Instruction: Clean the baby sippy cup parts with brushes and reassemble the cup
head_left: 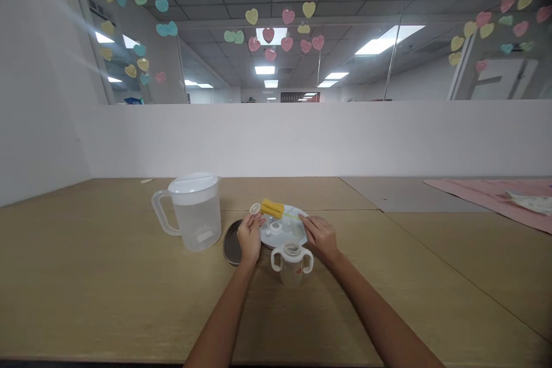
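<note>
Pinched in my left hand (249,238) is a small round whitish bottle part (255,208), like a ring or cap. My right hand (319,233) grips the thin handle of a bottle brush with a yellow sponge head (272,208). The sponge head is up against or just beside the round part; contact is hard to tell. Below both hands is a white plate (297,234) with small white bottle parts (275,228) on it. In front of the plate, a clear baby bottle (292,269) with two white handles stands upright, its top uncovered.
A lidded translucent pitcher (198,221) stands to the left. Partly behind my left hand lies a dark round tray (232,244). Pink cloth (483,192) covers the far right of the table (129,293). A white wall (302,141) rises behind the table.
</note>
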A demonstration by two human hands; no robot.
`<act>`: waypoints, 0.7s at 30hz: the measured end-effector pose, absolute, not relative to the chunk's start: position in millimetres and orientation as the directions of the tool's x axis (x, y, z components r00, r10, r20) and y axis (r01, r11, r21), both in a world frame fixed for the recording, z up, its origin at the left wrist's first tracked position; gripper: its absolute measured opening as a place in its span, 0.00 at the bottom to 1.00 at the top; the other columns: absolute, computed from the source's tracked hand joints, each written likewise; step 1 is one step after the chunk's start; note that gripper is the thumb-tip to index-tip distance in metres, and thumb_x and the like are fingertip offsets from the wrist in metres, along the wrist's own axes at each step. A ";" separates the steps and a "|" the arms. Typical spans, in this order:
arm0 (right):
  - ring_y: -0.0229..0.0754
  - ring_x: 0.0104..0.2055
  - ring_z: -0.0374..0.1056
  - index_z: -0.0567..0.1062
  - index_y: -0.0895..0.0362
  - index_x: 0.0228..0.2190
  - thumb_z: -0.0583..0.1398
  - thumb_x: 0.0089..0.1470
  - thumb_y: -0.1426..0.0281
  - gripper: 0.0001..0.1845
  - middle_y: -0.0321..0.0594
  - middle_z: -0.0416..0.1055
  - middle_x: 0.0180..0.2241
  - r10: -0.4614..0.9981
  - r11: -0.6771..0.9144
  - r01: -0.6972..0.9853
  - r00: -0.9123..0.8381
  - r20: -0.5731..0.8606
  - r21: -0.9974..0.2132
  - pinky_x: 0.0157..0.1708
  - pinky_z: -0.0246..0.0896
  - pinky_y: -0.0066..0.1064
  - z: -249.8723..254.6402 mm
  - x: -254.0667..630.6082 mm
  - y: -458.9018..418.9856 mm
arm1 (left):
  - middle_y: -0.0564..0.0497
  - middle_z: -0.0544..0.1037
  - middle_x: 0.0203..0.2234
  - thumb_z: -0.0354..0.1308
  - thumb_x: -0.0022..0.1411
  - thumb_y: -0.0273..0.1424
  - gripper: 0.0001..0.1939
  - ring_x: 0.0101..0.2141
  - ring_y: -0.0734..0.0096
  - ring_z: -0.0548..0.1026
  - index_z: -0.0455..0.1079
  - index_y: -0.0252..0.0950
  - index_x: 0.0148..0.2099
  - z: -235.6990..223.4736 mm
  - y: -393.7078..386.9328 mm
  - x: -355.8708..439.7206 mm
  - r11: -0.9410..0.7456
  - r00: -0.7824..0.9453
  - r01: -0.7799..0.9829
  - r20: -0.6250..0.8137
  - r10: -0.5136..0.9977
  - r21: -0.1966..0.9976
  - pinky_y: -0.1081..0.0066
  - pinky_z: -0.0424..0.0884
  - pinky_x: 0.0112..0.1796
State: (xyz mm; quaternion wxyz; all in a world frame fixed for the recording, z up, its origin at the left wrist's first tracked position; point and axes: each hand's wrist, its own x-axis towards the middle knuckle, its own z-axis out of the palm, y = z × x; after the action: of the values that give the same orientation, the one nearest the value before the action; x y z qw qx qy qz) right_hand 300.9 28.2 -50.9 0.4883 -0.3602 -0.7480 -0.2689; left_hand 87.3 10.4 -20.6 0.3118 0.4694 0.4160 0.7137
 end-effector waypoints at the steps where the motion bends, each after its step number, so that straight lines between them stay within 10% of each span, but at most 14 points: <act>1: 0.40 0.38 0.68 0.75 0.55 0.45 0.50 0.57 0.75 0.18 0.43 0.74 0.33 0.273 0.596 0.801 -0.277 0.921 0.064 0.44 0.62 0.34 -49.4 300.4 27.7 | 0.42 0.79 0.38 0.59 0.53 0.39 0.18 0.33 0.63 0.78 0.71 0.31 0.42 -20.5 11.7 87.4 -0.449 -0.372 -0.118 0.380 0.847 0.886 0.66 0.73 0.36; 10: 0.39 0.43 0.65 0.74 0.49 0.45 0.51 0.55 0.78 0.21 0.39 0.73 0.37 0.290 0.560 0.825 -0.278 0.916 0.073 0.59 0.42 0.48 -33.6 309.4 23.9 | 0.44 0.80 0.37 0.62 0.50 0.40 0.20 0.33 0.63 0.78 0.74 0.31 0.42 -19.0 14.4 88.3 -0.390 -0.344 -0.291 0.285 0.895 0.874 0.64 0.75 0.36; 21: 0.40 0.45 0.64 0.75 0.50 0.43 0.51 0.55 0.77 0.19 0.40 0.73 0.38 0.258 0.532 0.838 -0.300 0.919 0.124 0.58 0.41 0.49 -36.0 310.8 22.2 | 0.43 0.79 0.40 0.63 0.50 0.37 0.17 0.40 0.65 0.76 0.75 0.31 0.40 -16.9 16.5 86.2 -0.364 -0.379 -0.339 0.228 0.897 0.868 0.67 0.73 0.41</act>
State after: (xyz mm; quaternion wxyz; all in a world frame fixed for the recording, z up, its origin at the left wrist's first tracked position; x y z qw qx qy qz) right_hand 310.8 22.2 -36.0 0.4628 -0.3688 -0.7428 -0.3132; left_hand 86.2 16.5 -16.9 0.4179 0.3684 0.3788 0.7390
